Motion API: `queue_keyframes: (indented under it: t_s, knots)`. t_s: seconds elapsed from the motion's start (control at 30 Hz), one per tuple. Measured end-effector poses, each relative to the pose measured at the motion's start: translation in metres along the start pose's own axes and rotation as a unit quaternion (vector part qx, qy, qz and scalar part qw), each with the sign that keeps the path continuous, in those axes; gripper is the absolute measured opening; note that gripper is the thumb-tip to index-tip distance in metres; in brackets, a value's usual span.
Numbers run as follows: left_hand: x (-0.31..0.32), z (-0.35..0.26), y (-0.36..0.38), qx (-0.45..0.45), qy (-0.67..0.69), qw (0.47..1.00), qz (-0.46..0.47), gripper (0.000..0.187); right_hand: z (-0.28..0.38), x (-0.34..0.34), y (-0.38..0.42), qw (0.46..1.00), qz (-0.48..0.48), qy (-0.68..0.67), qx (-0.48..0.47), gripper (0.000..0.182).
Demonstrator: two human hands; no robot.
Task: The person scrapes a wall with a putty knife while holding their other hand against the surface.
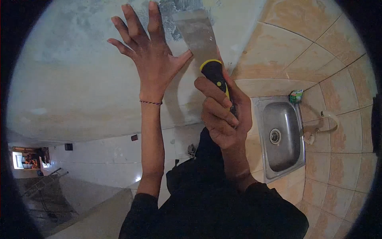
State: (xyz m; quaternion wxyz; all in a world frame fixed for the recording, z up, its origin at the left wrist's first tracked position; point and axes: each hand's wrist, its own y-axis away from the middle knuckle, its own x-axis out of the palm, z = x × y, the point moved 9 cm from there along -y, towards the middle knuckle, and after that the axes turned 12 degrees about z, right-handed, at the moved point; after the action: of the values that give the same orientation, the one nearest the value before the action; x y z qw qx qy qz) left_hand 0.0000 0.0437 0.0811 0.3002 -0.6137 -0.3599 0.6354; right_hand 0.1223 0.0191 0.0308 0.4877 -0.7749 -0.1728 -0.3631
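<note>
A scraper with a wide flat metal blade and a black and yellow handle is gripped in my right hand. Its blade points up, over the pale wall, close to a dark, rough grey patch. To the left of the blade, my left hand lies spread against the wall with its fingers apart and nothing held. Its thumb tip comes near the blade's left edge. Whether the blade touches the wall I cannot tell.
On the right, a steel sink is set beside tan tiled walls, with a faucet and a small green packet. A ladder stands at the lower left. Small dark objects lie on the white tiled floor.
</note>
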Motion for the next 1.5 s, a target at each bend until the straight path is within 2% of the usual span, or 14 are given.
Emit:
queue_keyframes:
  t_s: [0.37, 0.47, 0.57, 0.67, 1.03, 1.27, 1.37, 1.5]
  knots:
    - [0.003, 0.005, 0.0, -0.01, -0.012, 1.0, -0.012, 0.125, 0.003, 0.0, 0.001, 1.0, -0.016, -0.016, -0.008, 0.034]
    - [0.002, 0.006, 0.001, -0.012, -0.015, 1.0, 0.014, 0.124, 0.002, 0.004, 0.0, 0.999, -0.018, -0.039, 0.004, 0.033]
    - [0.004, 0.011, 0.004, -0.017, 0.026, 0.999, 0.012, 0.128, 0.005, -0.001, 0.005, 0.999, -0.016, -0.047, -0.006, 0.032]
    - [0.004, 0.01, 0.004, -0.01, 0.032, 0.999, 0.011, 0.128, 0.003, 0.006, -0.001, 0.999, -0.005, -0.048, 0.002, 0.031]
    - [0.002, 0.009, 0.004, -0.021, 0.029, 0.999, 0.012, 0.128, 0.008, 0.0, 0.009, 0.998, -0.056, -0.04, -0.001, 0.031]
    - [0.003, 0.009, 0.004, -0.021, 0.026, 0.999, 0.019, 0.129, 0.008, 0.003, -0.001, 0.999, -0.029, -0.013, 0.014, 0.032]
    - [0.004, 0.009, 0.002, -0.029, -0.012, 0.999, 0.034, 0.125, 0.01, -0.001, 0.006, 0.999, -0.046, -0.015, -0.009, 0.032]
    - [0.001, 0.009, 0.005, -0.016, 0.038, 0.999, 0.016, 0.127, 0.011, 0.002, 0.002, 0.999, -0.036, -0.03, 0.018, 0.032]
